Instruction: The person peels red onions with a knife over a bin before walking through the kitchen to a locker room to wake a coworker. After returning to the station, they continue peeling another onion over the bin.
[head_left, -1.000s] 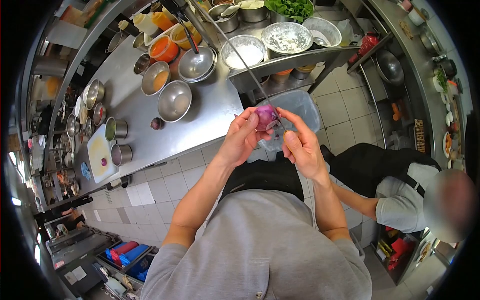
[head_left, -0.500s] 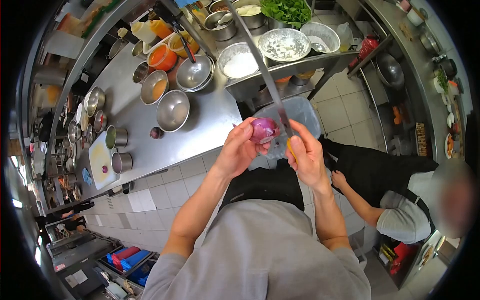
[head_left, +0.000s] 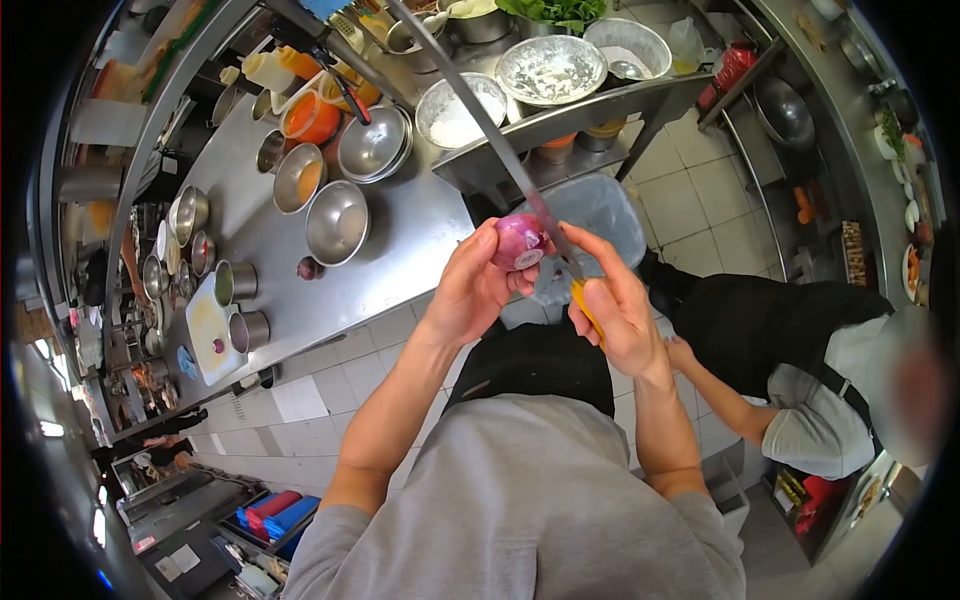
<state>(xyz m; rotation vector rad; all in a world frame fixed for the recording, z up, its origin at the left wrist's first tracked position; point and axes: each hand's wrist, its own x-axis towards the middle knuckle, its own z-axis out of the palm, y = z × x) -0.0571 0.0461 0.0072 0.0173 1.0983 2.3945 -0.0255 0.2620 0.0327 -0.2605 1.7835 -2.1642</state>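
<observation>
Between the fingers of my left hand [head_left: 468, 278] sits a red onion [head_left: 520, 243], its pale cut end facing me. My right hand [head_left: 622, 312] grips the yellow handle of a long knife [head_left: 490, 128]; the blade rises up and to the left, passing close beside the onion. Below both hands is a grey plastic bin [head_left: 600, 225], partly hidden by the hands and the blade. Another red onion [head_left: 310, 268] rests on the steel table, left of my left hand.
On the steel table [head_left: 410, 225] stand metal bowls [head_left: 338, 222], an orange-filled tub [head_left: 310, 118] and a white cutting board [head_left: 207, 335] with a small onion piece. Floury bowls [head_left: 551, 70] fill the counter ahead. A person in a black apron [head_left: 780, 290] stands close on my right.
The onion has turned so its cut end faces me more, and it has shifted slightly left. My right hand with the knife has dropped a little. The whole view has tilted slightly.
</observation>
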